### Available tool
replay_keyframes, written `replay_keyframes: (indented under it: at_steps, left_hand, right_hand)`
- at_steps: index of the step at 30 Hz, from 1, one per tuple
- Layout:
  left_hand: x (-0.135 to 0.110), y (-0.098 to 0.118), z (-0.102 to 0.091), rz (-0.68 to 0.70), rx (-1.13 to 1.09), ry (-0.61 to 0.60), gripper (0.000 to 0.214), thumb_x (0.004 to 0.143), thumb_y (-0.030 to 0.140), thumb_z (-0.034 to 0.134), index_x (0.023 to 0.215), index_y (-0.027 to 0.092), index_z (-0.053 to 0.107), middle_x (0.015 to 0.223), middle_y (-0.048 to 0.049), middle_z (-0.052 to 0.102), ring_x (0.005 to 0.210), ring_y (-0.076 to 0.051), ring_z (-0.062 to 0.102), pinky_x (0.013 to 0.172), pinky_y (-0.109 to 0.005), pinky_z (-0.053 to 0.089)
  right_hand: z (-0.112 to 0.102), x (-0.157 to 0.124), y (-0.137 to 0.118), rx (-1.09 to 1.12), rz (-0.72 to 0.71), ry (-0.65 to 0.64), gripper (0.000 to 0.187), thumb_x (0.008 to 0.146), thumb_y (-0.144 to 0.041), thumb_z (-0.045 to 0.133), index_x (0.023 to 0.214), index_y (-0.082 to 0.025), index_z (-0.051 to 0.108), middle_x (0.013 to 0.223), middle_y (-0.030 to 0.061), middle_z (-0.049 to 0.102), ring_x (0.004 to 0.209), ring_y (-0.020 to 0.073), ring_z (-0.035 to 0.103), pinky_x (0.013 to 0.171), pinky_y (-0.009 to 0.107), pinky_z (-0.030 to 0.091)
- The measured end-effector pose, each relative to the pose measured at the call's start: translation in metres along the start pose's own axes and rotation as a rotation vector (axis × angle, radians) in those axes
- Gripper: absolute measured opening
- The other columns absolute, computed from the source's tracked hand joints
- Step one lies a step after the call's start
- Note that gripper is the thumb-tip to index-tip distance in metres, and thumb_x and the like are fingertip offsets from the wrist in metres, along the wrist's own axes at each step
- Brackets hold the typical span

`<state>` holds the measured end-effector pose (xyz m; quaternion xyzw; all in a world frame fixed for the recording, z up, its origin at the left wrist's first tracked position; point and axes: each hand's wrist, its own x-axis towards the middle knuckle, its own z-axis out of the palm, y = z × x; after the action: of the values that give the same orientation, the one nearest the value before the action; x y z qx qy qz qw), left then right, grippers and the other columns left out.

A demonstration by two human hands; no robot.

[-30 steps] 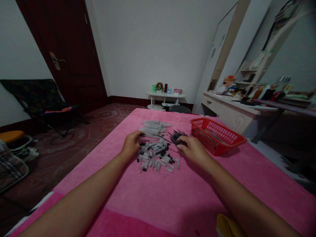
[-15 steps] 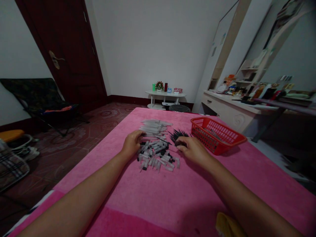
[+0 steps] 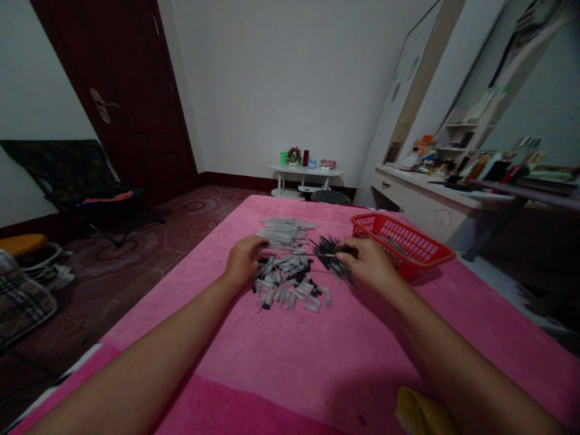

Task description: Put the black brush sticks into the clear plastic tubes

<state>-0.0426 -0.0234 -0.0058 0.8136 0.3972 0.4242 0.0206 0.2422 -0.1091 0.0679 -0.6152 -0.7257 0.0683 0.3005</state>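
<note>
My left hand (image 3: 242,261) is closed at the left edge of the piles, its fingertips pinching the pale end of a thin pen barrel. From there a dark, slim pen refill (image 3: 312,254) runs level to the right, its light tip pinched by my right hand (image 3: 366,258). Where barrel and refill meet is too fine to make out. Behind lies a stack of clear pen barrels (image 3: 285,231). Below the rod is a heap of clear pen caps (image 3: 290,281), some with black parts. Black refills (image 3: 327,246) lie in a bunch beside my right fingers, partly hidden by them.
A red plastic basket (image 3: 435,257) with some slim items stands right of my right hand. Pink cloth (image 3: 281,356) covers the table. A yellowish item (image 3: 417,411) lies at the near edge. Farther off are a low white table (image 3: 303,171) and a folding chair (image 3: 67,175).
My right hand has moved slightly right and up from the refills and now pinches the refill's tip. The refill has swung from slanting to level. My left hand has stayed in about the same place.
</note>
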Motion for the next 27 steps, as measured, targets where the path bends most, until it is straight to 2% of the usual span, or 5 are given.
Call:
replay_keyframes:
  at_steps: [7, 16, 27]
  left_hand:
    - [0.000, 0.000, 0.000, 0.018, -0.015, -0.019, 0.036, 0.064, 0.001, 0.046, 0.092, 0.017, 0.063, 0.091, -0.0051, 0.067, 0.088, -0.019, 0.061, 0.076, -0.028, 0.047]
    - [0.000, 0.002, 0.001, 0.057, 0.006, -0.041, 0.039, 0.065, 0.000, 0.044, 0.094, 0.017, 0.062, 0.092, -0.0055, 0.066, 0.089, -0.020, 0.060, 0.078, -0.029, 0.047]
    - [-0.001, 0.003, 0.003, 0.035, 0.086, -0.077, 0.039, 0.065, 0.001, 0.047, 0.096, 0.018, 0.063, 0.093, -0.0056, 0.067, 0.090, -0.020, 0.061, 0.078, -0.030, 0.048]
  right_hand:
    - [0.001, 0.000, -0.005, 0.021, 0.010, 0.060, 0.016, 0.076, -0.023, 0.055, 0.083, -0.019, 0.070, 0.079, 0.0045, 0.070, 0.073, 0.0179, 0.063, 0.065, 0.026, 0.043]
    - [-0.003, -0.004, -0.014, -0.036, 0.016, 0.054, 0.017, 0.077, -0.022, 0.055, 0.083, -0.019, 0.070, 0.082, 0.0041, 0.071, 0.075, 0.0181, 0.063, 0.064, 0.026, 0.041]
    - [-0.010, -0.007, -0.024, -0.161, -0.068, 0.061, 0.017, 0.078, -0.023, 0.055, 0.085, -0.020, 0.070, 0.085, 0.0033, 0.071, 0.075, 0.0170, 0.062, 0.065, 0.025, 0.039]
